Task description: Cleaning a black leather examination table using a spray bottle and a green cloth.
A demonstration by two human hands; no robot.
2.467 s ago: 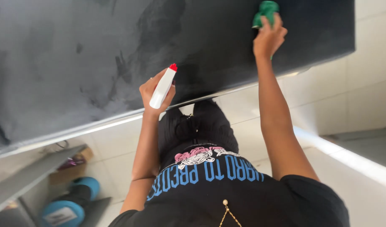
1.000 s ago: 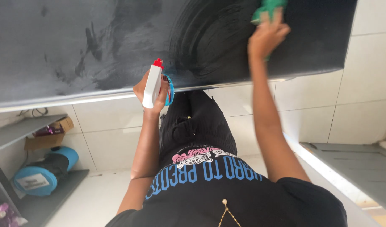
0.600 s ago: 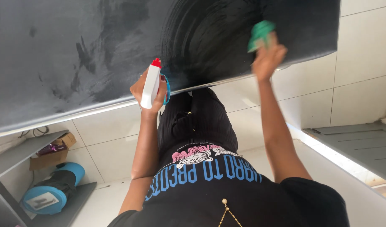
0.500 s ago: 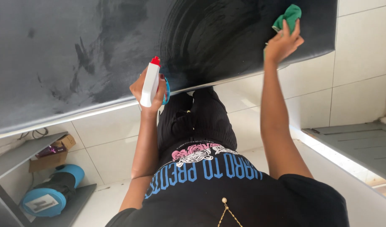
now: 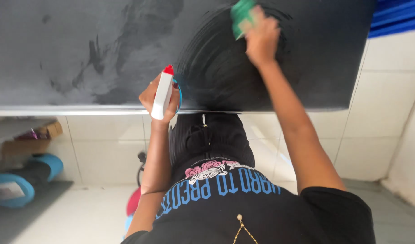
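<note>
Left hand [image 5: 158, 97]: grip clamped on white spray bottle with red cap [image 5: 163, 92], centre frame.
Right hand [image 5: 261, 38]: grip clamped on green cloth [image 5: 241, 12], pressed to dark dusty board [image 5: 81, 54], top.

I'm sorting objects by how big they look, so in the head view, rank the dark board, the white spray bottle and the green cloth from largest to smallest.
1. Dark board: fills most of the upper view.
2. White spray bottle in the left hand.
3. Green cloth under the right hand: blurred and partly covered, so its place below the bottle is unsure.
</note>
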